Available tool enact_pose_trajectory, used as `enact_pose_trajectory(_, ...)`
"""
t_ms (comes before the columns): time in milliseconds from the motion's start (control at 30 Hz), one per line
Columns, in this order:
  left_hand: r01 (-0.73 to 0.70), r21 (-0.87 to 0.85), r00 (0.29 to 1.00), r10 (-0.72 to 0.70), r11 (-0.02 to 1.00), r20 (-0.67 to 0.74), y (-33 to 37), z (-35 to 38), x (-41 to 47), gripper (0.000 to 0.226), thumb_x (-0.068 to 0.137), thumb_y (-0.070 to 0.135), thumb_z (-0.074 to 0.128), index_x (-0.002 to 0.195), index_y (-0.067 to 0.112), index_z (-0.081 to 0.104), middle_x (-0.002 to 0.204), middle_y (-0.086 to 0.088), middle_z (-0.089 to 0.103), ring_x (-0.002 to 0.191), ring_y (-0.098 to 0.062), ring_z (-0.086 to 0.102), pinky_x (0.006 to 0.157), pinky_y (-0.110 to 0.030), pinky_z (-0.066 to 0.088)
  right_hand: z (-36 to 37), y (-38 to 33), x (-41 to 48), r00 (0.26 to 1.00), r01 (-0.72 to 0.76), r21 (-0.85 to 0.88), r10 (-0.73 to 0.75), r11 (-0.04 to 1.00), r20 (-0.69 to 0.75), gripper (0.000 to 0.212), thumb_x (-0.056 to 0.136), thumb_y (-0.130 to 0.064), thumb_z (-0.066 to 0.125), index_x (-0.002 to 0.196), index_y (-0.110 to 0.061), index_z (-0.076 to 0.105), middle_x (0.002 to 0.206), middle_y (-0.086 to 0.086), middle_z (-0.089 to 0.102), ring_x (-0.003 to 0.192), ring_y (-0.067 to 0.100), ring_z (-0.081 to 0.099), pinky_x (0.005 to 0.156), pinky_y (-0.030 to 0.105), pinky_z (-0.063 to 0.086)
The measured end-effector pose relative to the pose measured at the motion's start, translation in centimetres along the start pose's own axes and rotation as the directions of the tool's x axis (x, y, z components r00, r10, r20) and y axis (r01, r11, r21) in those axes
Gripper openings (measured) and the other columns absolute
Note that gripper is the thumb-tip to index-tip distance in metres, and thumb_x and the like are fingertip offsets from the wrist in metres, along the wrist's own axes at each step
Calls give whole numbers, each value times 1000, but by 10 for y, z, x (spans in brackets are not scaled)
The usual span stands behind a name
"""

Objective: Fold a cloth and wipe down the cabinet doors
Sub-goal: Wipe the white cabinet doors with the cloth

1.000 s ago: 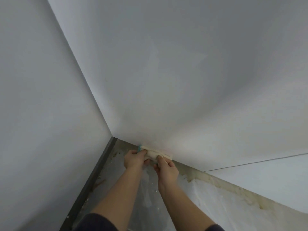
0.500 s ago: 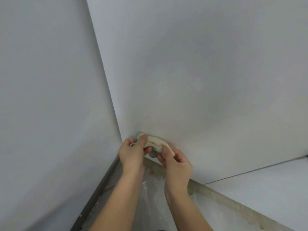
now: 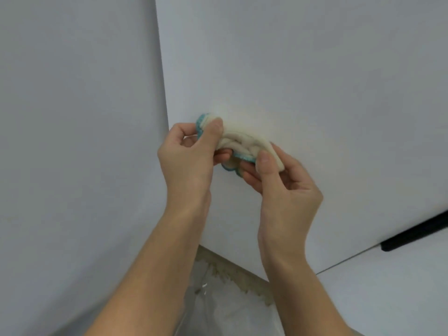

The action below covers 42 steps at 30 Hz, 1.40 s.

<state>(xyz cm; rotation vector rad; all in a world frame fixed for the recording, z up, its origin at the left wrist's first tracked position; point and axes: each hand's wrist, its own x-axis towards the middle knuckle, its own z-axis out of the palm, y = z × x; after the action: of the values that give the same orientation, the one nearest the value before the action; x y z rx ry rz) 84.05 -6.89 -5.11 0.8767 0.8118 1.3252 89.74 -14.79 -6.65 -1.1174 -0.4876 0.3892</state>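
Left hand (image 3: 188,163) and right hand (image 3: 287,192) pinch the bunched cloth (image 3: 244,141), perhaps touching the cabinet door (image 3: 303,69) beside a wall (image 3: 72,141).

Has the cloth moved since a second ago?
Yes. The cloth, held by the left hand and right hand, has gone up, from the bottom edge of the cabinet door to well above it.

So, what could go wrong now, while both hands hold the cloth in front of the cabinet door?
1. The cloth is bunched in thick rolls, not folded flat, so it may wipe the cabinet door unevenly.
2. The left hand and right hand pinch it only at its ends; if it slips, it could fall onto the stained floor below.
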Motion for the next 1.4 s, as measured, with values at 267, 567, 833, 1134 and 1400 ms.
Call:
enact_pose_trajectory(267, -94, 14, 993, 93, 995, 73, 36, 19, 9, 26, 84, 11, 71, 72, 11, 47, 56, -2, 59, 41, -13, 55, 47, -21, 51, 2, -28, 13, 962, 256, -247, -220, 935, 163, 27, 86, -16, 71, 112, -14, 68, 96, 0, 73, 83, 19, 72, 73, 40, 60)
enact_pose_trajectory(567, -92, 113, 992, 81, 989, 95, 23, 6, 18, 32, 85, 9, 68, 67, 12, 42, 44, 8, 54, 41, -11, 57, 45, -22, 51, -3, -10, 15, 940, 318, -372, -237, 872, 247, 26, 86, -21, 70, 106, -37, 66, 78, -4, 69, 66, 23, 67, 64, 44, 57)
enact_pose_trajectory(833, 0, 178, 1000, -2, 984, 15, -23, -26, 26, 27, 86, 8, 67, 69, 11, 47, 52, 1, 57, 44, -11, 58, 43, -21, 50, -9, 38, 10, 938, 317, -344, -240, 884, 249, 20, 84, -9, 70, 98, -22, 73, 79, -15, 71, 69, 3, 66, 65, 13, 50)
enact_pose_trajectory(1134, 341, 226, 919, -273, 912, -283, -149, -97, 34, 24, 85, 8, 68, 68, 9, 51, 67, -10, 57, 46, -11, 57, 44, -21, 52, -44, 180, -21, 979, 114, -482, -16, 869, 204, 20, 82, -8, 73, 93, -24, 74, 79, -18, 70, 67, -3, 62, 65, 12, 48)
enact_pose_trajectory(1400, 542, 230, 777, -378, 808, -503, -256, -148, 46, 26, 81, 4, 69, 60, 12, 56, 62, -9, 58, 54, -20, 54, 39, -21, 50, -70, 287, -43, 970, -123, -580, 221, 805, 101, 30, 80, -4, 73, 86, -33, 69, 82, -23, 69, 73, -3, 65, 69, 13, 49)
